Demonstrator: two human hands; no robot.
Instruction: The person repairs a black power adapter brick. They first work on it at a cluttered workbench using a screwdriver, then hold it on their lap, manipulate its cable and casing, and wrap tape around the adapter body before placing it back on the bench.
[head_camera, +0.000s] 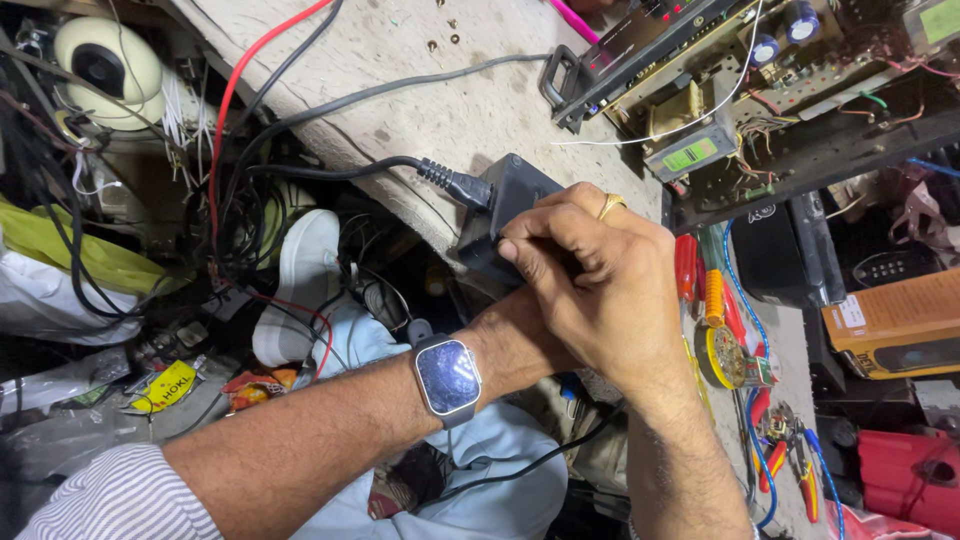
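A striped sleeve (110, 495) and a forearm wearing a square-faced wristwatch (447, 377) fill the foreground. The left hand (515, 335) lies mostly hidden beneath the right, so its grip cannot be told. The right hand (590, 285) — a gold ring on one finger — is curled shut over a black power adapter (510, 210) at the edge of the dusty surface (440, 90), its black cable (380, 165) trailing left. Steadying the adapter from below while pressing would likely serve best. Screwdrivers and a tape roll (728, 355) lie at right.
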